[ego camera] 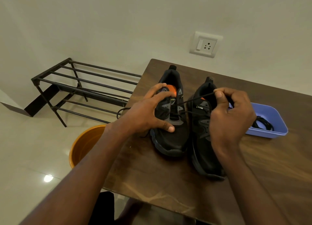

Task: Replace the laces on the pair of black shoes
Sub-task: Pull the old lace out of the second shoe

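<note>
Two black shoes stand side by side on the brown wooden table (pixel 168 182), toes towards me. My left hand (pixel 145 113) grips the left shoe (pixel 170 140) across its upper, fingers at the collar and thumb on the toe side. My right hand (pixel 231 118) hovers over the right shoe (pixel 205 155) and pinches a black lace (pixel 190 100) between thumb and finger. The lace runs taut from that pinch down to the left shoe's eyelets. Another part of the lace (pixel 120 111) hangs in a loop over the table's left edge.
A blue plastic tray (pixel 270 135) with coiled black laces (pixel 263 124) sits at the right of the table. An orange bucket (pixel 84 145) stands on the floor at the left. A black metal shoe rack (pixel 81 88) is against the wall. A wall socket (pixel 205 45) is behind.
</note>
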